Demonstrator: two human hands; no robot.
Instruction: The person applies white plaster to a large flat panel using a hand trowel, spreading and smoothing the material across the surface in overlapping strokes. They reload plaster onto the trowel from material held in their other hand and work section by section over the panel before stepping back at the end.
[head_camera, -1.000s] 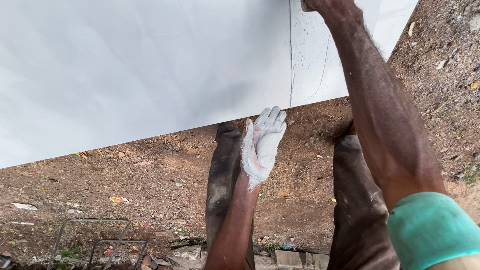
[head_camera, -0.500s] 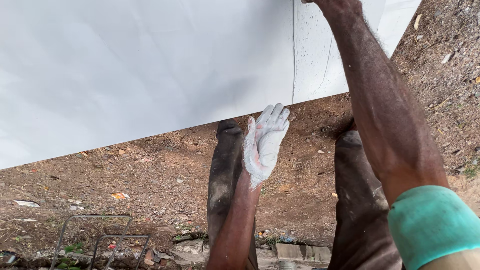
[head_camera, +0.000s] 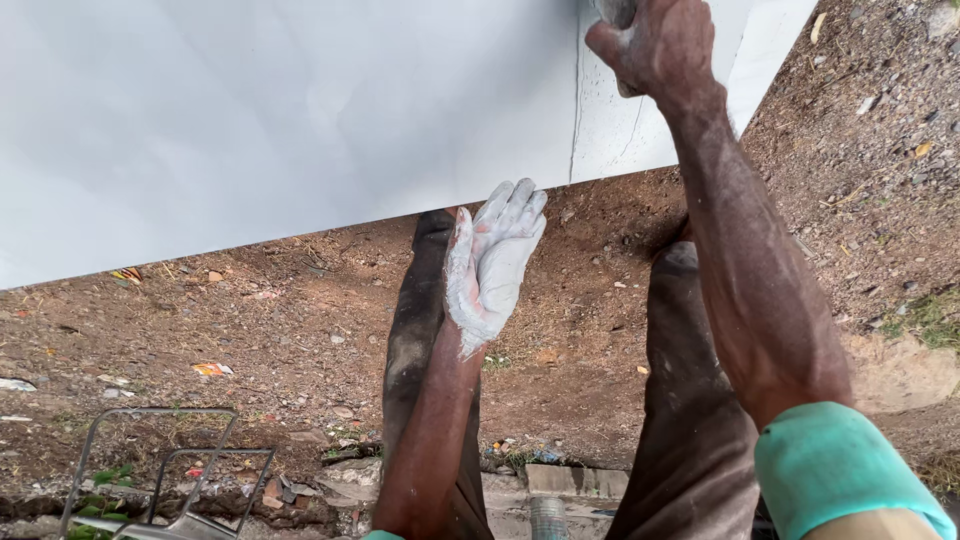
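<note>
While the right hand (head_camera: 660, 45) grips a grey tool, half hidden, against the white wall (head_camera: 280, 110) near its lower edge, the left hand (head_camera: 495, 265) hangs open, palm up. It is coated white and holds nothing, perhaps kept clear of the wet surface.

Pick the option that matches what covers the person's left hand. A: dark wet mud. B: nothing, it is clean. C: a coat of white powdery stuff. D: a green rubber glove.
C: the left hand, held open with fingers together below the white wall, is coated whitish over palm and fingers, while the forearm below it is bare.
</note>
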